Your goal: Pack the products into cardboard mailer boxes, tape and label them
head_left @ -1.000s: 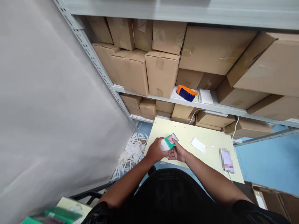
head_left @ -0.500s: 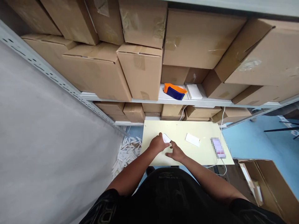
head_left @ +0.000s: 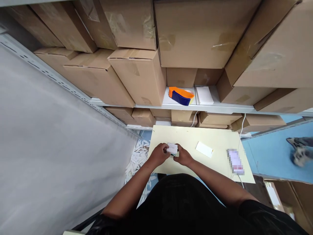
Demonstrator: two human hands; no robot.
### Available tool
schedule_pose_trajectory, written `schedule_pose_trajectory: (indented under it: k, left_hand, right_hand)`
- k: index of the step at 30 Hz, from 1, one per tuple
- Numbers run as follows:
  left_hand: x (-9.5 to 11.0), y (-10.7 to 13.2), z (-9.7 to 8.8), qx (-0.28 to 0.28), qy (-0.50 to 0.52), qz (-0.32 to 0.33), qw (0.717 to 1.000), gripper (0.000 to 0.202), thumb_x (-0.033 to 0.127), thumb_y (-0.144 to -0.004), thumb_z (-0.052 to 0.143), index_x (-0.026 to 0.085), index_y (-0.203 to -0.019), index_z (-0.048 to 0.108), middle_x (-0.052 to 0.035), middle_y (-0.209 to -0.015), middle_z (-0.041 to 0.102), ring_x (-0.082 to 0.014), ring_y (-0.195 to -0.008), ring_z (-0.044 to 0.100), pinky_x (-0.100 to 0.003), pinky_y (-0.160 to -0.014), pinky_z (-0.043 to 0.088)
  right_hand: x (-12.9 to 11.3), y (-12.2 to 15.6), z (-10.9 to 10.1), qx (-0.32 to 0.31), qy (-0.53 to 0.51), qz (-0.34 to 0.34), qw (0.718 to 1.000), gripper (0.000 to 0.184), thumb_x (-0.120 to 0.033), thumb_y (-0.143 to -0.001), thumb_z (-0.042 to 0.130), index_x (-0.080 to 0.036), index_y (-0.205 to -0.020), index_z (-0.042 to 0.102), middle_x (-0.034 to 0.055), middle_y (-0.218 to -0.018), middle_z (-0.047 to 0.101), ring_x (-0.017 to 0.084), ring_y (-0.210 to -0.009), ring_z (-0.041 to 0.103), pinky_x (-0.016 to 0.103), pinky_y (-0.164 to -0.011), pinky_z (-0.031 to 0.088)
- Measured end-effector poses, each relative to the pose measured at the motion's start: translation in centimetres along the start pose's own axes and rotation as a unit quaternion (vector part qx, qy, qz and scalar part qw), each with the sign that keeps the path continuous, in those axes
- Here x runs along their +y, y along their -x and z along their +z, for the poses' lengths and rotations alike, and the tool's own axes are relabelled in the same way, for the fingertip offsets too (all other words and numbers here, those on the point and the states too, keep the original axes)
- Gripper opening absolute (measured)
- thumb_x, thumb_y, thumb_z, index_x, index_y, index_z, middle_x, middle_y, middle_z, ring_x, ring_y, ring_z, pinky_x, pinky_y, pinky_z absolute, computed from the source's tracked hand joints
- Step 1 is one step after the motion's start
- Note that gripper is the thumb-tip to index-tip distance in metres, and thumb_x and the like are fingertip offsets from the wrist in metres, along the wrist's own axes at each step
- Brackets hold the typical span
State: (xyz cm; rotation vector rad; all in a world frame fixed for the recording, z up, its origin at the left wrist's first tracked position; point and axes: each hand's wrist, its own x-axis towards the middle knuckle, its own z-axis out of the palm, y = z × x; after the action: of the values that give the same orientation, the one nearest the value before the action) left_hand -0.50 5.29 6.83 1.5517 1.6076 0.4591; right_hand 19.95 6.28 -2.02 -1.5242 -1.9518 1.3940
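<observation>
Between both hands, over the pale yellow table (head_left: 190, 166), is a small white box (head_left: 172, 148) with faint print on its top face. My left hand (head_left: 159, 153) pinches its left end with thumb and fingers. At the opposite end, the fingers of my right hand (head_left: 183, 155) are closed on it too. A dark greenish strip shows under its near edge; I cannot make out what that is. To the right of my hands a flat white packet (head_left: 204, 149) with a small yellow mark lies on the tabletop.
A blurred-out phone (head_left: 235, 161) lies at the table's right with a white cable. Cardboard boxes (head_left: 137, 78) fill the shelves ahead, beside an orange and blue band (head_left: 181, 96). White scraps (head_left: 139, 156) cover the floor at left. An open carton (head_left: 290, 199) stands lower right; a person's feet (head_left: 299, 151) show beyond.
My right hand has come in to grip the box's right end. The box has turned from tilted to nearly level. The view has shifted a little, and a person's feet have appeared at right.
</observation>
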Motion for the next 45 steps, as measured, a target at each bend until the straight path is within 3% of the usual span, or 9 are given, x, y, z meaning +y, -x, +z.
schedule_pose_trajectory:
  k: [5,9,18,21,26,30,34,38,45]
  left_hand:
    - [-0.3,-0.8,0.5,0.052,0.094,0.061,0.992,0.073,0.012,-0.074,0.062,0.024,-0.145,0.048,-0.0079,-0.132,0.065,-0.0233,-0.115,0.063,-0.037,-0.097,0.052]
    - [-1.3,-0.9,1.0,0.020,-0.018,0.107,0.994,0.064,0.014,-0.072,0.069,0.026,-0.134,0.061,-0.0091,-0.142,0.061,-0.0330,-0.135,0.051,-0.048,-0.117,0.039]
    - [-1.2,-0.7,1.7,0.017,-0.052,0.058,0.997,0.053,0.024,-0.080,0.068,0.026,-0.133,0.062,-0.0098,-0.131,0.063,-0.0296,-0.119,0.062,-0.041,-0.100,0.051]
    - [-2.1,-0.7,1.3,0.022,-0.013,0.072,0.997,0.049,0.018,-0.083,0.060,0.023,-0.131,0.063,-0.0103,-0.131,0.065,-0.0280,-0.119,0.063,-0.041,-0.103,0.049]
    - [-5.1,0.0,0.9,-0.029,0.112,-0.007,0.993,0.055,0.014,-0.083,0.054,0.024,-0.137,0.056,-0.0057,-0.117,0.072,-0.0213,-0.097,0.070,-0.036,-0.087,0.056]
    - [-6.3,0.7,1.6,0.023,0.132,0.029,0.991,0.063,0.016,-0.083,0.060,0.025,-0.145,0.046,-0.0098,-0.143,0.058,-0.0226,-0.115,0.065,-0.038,-0.096,0.054]
    - [-5.5,1.2,2.1,0.101,0.002,0.125,0.987,0.044,0.017,-0.085,0.062,0.022,-0.129,0.059,-0.0119,-0.136,0.056,-0.0275,-0.129,0.053,-0.045,-0.111,0.045]
    - [-3.4,1.2,1.6,0.025,-0.101,0.195,0.975,0.035,0.012,-0.090,0.051,0.020,-0.121,0.064,-0.0105,-0.120,0.061,-0.0245,-0.116,0.057,-0.040,-0.106,0.048]
    - [0.3,-0.4,1.2,-0.023,-0.275,0.057,0.959,0.037,0.031,-0.085,0.069,0.015,-0.118,0.063,-0.0150,-0.117,0.061,-0.0302,-0.105,0.063,-0.040,-0.088,0.053]
  right_hand:
    - [0.2,0.0,-0.4,-0.029,0.007,0.000,1.000,0.089,-0.022,-0.068,0.076,-0.026,-0.150,0.041,0.0104,-0.131,0.066,0.031,-0.119,0.063,0.044,-0.098,0.050]
    - [0.5,0.1,-0.5,-0.024,-0.037,0.008,0.999,0.088,-0.018,-0.068,0.074,-0.027,-0.150,0.043,0.0075,-0.129,0.067,0.028,-0.117,0.063,0.044,-0.100,0.050]
    - [-2.6,-0.6,-0.3,0.012,-0.162,0.095,0.982,0.067,-0.046,-0.081,0.073,-0.027,-0.142,0.053,0.0071,-0.130,0.069,0.029,-0.110,0.069,0.045,-0.098,0.052]
    - [-3.8,-1.1,-0.4,0.034,-0.121,0.102,0.987,0.061,-0.038,-0.078,0.074,-0.028,-0.135,0.058,0.0049,-0.121,0.073,0.028,-0.102,0.071,0.043,-0.095,0.052]
    - [-3.5,-0.6,-1.0,0.055,-0.090,0.120,0.987,0.064,-0.033,-0.079,0.071,-0.030,-0.141,0.053,0.0060,-0.129,0.070,0.028,-0.105,0.070,0.040,-0.092,0.052]
    - [-4.0,-0.2,-0.6,0.082,-0.041,0.115,0.989,0.074,-0.046,-0.074,0.078,-0.026,-0.141,0.053,0.0105,-0.133,0.065,0.032,-0.119,0.064,0.043,-0.099,0.048]
    - [-4.7,-0.4,-0.4,0.084,0.000,0.089,0.992,0.065,-0.033,-0.074,0.074,-0.023,-0.136,0.058,0.0123,-0.131,0.064,0.031,-0.115,0.065,0.041,-0.096,0.049]
    - [-3.0,-0.1,-0.9,0.070,-0.065,0.110,0.989,0.066,-0.030,-0.083,0.061,-0.024,-0.147,0.048,0.0091,-0.127,0.068,0.025,-0.096,0.070,0.039,-0.090,0.052]
    - [-0.7,0.2,-0.4,-0.003,-0.117,0.050,0.992,0.092,-0.019,-0.072,0.067,-0.028,-0.157,0.032,0.0021,-0.114,0.071,0.020,-0.087,0.067,0.033,-0.079,0.053]
